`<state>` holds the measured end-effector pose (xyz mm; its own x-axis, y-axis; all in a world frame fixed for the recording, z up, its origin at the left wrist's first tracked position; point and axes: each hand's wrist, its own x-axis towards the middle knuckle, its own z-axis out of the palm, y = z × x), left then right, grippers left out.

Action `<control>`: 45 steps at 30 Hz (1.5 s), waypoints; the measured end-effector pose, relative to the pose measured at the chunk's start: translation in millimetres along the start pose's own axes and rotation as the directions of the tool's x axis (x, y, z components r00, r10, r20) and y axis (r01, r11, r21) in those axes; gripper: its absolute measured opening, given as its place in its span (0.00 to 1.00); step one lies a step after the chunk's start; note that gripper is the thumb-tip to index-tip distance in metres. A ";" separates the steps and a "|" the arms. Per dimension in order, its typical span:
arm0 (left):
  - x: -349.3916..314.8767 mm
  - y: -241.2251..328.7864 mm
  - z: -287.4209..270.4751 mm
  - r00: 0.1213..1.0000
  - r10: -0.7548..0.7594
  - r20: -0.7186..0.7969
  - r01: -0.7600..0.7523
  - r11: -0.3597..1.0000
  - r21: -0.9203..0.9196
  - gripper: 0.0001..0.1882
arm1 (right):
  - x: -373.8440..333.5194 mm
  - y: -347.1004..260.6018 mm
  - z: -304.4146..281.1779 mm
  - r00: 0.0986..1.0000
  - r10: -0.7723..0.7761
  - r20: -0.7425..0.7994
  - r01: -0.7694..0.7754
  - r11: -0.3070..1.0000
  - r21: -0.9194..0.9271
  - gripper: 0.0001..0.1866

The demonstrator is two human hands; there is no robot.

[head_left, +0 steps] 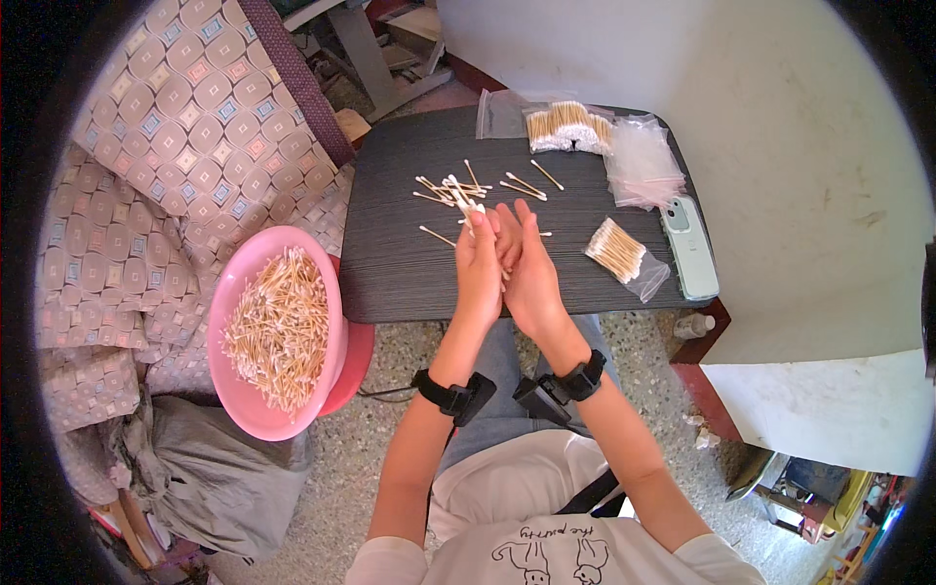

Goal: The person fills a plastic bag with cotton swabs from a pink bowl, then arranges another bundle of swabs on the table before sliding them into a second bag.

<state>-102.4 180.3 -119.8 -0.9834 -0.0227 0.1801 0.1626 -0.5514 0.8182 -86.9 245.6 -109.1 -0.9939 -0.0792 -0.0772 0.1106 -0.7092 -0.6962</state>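
Over the front part of the dark table, my two hands are close together. My left hand is closed around a bundle of cotton swabs, whose white tips stick out past the thumb. My right hand lies against the left, its fingers stretched out, with the palm side partly hidden. Just beyond them, loose cotton swabs lie scattered on the tabletop. To the right of my hands is a small clear bag packed with swabs.
A pink basin heaped with swabs stands left of the table. At the far right edge are a filled swab bag, a stack of clear bags and a pale green phone. A white wall borders the right side.
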 end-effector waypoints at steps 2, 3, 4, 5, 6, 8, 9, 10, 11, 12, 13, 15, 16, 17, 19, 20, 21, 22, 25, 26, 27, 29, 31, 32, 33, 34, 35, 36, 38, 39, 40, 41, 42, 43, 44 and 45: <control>-0.2 2.8 -4.7 0.996 -0.029 -0.079 0.039 0.991 0.130 0.21 | 0.5 -2.6 -7.0 1.000 0.002 -0.004 -0.003 0.996 -0.091 0.36; -2.0 3.5 -5.6 0.997 -0.032 -0.075 0.041 0.991 0.127 0.21 | 5.1 -5.2 -15.8 0.952 -0.277 0.127 0.304 0.834 -0.460 0.34; -5.6 4.5 -6.8 0.991 -0.129 -0.042 0.135 0.966 0.219 0.22 | 9.5 -8.7 -24.1 0.821 -0.455 0.345 0.548 0.460 -0.699 0.32; -9.6 7.7 -11.5 0.974 -0.225 -0.025 0.222 0.923 0.315 0.24 | 11.2 -16.8 -22.6 0.822 -0.453 0.345 0.547 0.461 -0.698 0.32; -12.9 10.7 -21.0 0.950 -0.307 0.061 0.267 0.897 0.352 0.28 | 10.7 -28.9 -14.6 0.789 -0.434 0.435 0.605 0.419 -0.677 0.29; -18.8 11.3 -29.1 0.923 -0.371 0.102 0.322 0.890 0.322 0.30 | 10.5 -38.9 -7.6 0.748 -0.410 0.522 0.660 0.376 -0.650 0.26; -20.4 11.1 -30.2 0.890 -0.432 0.149 0.377 0.879 0.293 0.31 | 10.6 -40.8 -7.0 0.779 -0.327 0.535 0.626 0.363 -0.690 0.23; -21.5 9.7 -30.8 0.890 -0.431 0.149 0.377 0.879 0.292 0.31 | 10.3 -41.4 -6.5 0.805 -0.242 0.541 0.593 0.346 -0.728 0.21; -21.6 9.5 -28.4 0.895 -0.423 0.137 0.384 0.891 0.242 0.32 | 10.0 -39.6 -7.3 0.804 -0.242 0.543 0.594 0.343 -0.727 0.21; -21.9 9.3 -25.9 0.901 -0.416 0.125 0.390 0.901 0.191 0.34 | 8.9 -35.4 -8.4 0.785 -0.269 0.558 0.618 0.296 -0.728 0.20; -23.1 8.8 -22.8 0.902 -0.413 0.125 0.387 0.902 0.190 0.34 | 7.0 -32.4 -9.6 0.765 -0.294 0.573 0.640 0.248 -0.727 0.19; -25.2 16.4 -7.8 0.936 -0.352 -0.020 0.344 0.899 0.272 0.34 | -0.3 -30.5 -11.0 0.823 -0.222 0.522 0.567 0.350 -0.745 0.19; -24.3 18.0 -5.2 0.935 -0.354 -0.021 0.346 0.899 0.269 0.34 | -3.6 -29.8 -11.7 0.870 -0.145 0.472 0.484 0.444 -0.754 0.19; -22.8 21.1 -3.5 0.913 -0.397 -0.096 0.408 0.886 0.219 0.35 | -6.7 -28.7 -10.8 0.869 -0.144 0.473 0.484 0.445 -0.754 0.19; -22.0 21.8 -9.9 0.882 -0.440 -0.169 0.465 0.870 0.165 0.35 | -11.0 -27.1 -9.3 0.900 -0.086 0.426 0.423 0.399 -0.813 0.22; -20.6 24.6 -18.3 0.858 -0.511 -0.058 0.514 0.852 0.102 0.35 | -11.8 -29.6 -6.8 0.900 -0.086 0.428 0.424 0.400 -0.812 0.22; -20.2 25.4 -24.2 0.821 -0.567 0.057 0.566 0.823 0.044 0.35 | -13.1 -34.3 -3.5 0.929 -0.001 0.371 0.331 0.452 -0.828 0.26; -21.7 23.1 -26.7 0.822 -0.566 0.056 0.565 0.824 0.045 0.35 | -13.5 -36.9 -1.6 0.945 0.089 0.314 0.232 0.494 -0.838 0.30; -21.8 31.6 1.8 0.794 -0.608 -0.006 0.606 0.790 0.094 0.35 | -2.5 -33.4 -16.4 0.751 -0.103 0.653 0.639 0.367 -0.677 0.43; -19.4 33.8 8.2 0.757 -0.636 -0.150 0.647 0.761 0.036 0.34 | -3.4 -36.8 -14.8 0.750 -0.101 0.654 0.639 0.369 -0.675 0.43; -18.2 34.9 10.3 0.697 -0.657 -0.287 0.679 0.734 -0.029 0.33 | -5.2 -43.2 -13.4 0.746 0.006 0.666 0.625 0.337 -0.704 0.49; -20.1 35.1 -10.0 0.694 -0.710 -0.118 0.710 0.703 -0.049 0.33 | -7.8 -47.6 -15.1 0.736 0.113 0.668 0.615 0.302 -0.728 0.56; -22.8 29.6 -20.9 0.671 -0.739 0.056 0.742 0.668 -0.059 0.32 | -11.6 -46.1 -19.0 0.696 0.109 0.709 0.687 0.186 -0.703 0.64; -23.9 28.4 -18.2 0.674 -0.738 -0.001 0.738 0.674 -0.039 0.32 | -11.9 -44.9 -19.6 0.696 0.111 0.709 0.687 0.187 -0.703 0.64; -24.8 27.5 -16.7 0.676 -0.734 -0.057 0.735 0.678 -0.018 0.31 | -12.3 -44.0 -20.2 0.717 0.142 0.683 0.644 0.240 -0.726 0.64; -25.6 25.8 -17.8 0.676 -0.735 -0.058 0.735 0.678 -0.019 0.31 | -12.6 -43.0 -20.9 0.734 0.176 0.656 0.598 0.291 -0.747 0.65; -25.6 24.2 -18.2 0.669 -0.742 -0.037 0.738 0.669 -0.090 0.29 | -12.5 -41.8 -22.6 0.735 0.176 0.655 0.597 0.291 -0.748 0.65; -25.8 22.9 -18.5 0.662 -0.749 -0.015 0.738 0.656 -0.161 0.27 | -12.4 -40.4 -24.6 0.730 0.158 0.665 0.616 0.269 -0.741 0.64; -28.8 21.9 -16.4 0.670 -0.743 0.002 0.730 0.658 -0.185 0.27 | -12.4 -40.5 -27.2 0.726 0.142 0.673 0.633 0.246 -0.734 0.63; -30.1 21.6 -14.8 0.677 -0.736 0.018 0.722 0.659 -0.209 0.27 | -12.4 -41.3 -28.4 0.715 0.135 0.686 0.651 0.229 -0.724 0.62; -30.6 20.6 -14.0 0.676 -0.737 0.018 0.723 0.658 -0.209 0.27 | -12.5 -42.1 -29.6 0.705 0.128 0.698 0.668 0.211 -0.714 0.60; -31.1 20.3 -13.7 0.696 -0.717 0.031 0.707 0.678 -0.202 0.28 | -12.9 -43.0 -29.7 0.705 0.128 0.698 0.668 0.211 -0.714 0.60; -31.4 20.2 -13.8 0.716 -0.697 0.044 0.690 0.697 -0.194 0.29 | -13.3 -44.1 -29.6 0.709 0.130 0.693 0.661 0.221 -0.718 0.57; -31.5 19.2 -18.9 0.716 -0.697 0.043 0.690 0.697 -0.195 0.29 | -13.6 -44.5 -29.8 0.713 0.133 0.688 0.653 0.231 -0.721 0.53; -31.2 20.4 -24.4 0.726 -0.665 0.177 0.686 0.679 -0.262 0.27 | -13.5 -44.4 -31.1 0.712 0.134 0.689 0.653 0.232 -0.721 0.53; -31.4 20.3 -28.2 0.729 -0.614 0.304 0.685 0.652 -0.326 0.24 | -12.9 -43.3 -33.1 0.693 0.099 0.715 0.688 0.207 -0.696 0.52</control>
<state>-70.4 146.3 -124.3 -0.7917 0.5754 -0.2051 -0.5939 -0.6466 0.4787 -78.9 300.5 -101.6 -0.6770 -0.6259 0.3873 -0.6613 0.2862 -0.6934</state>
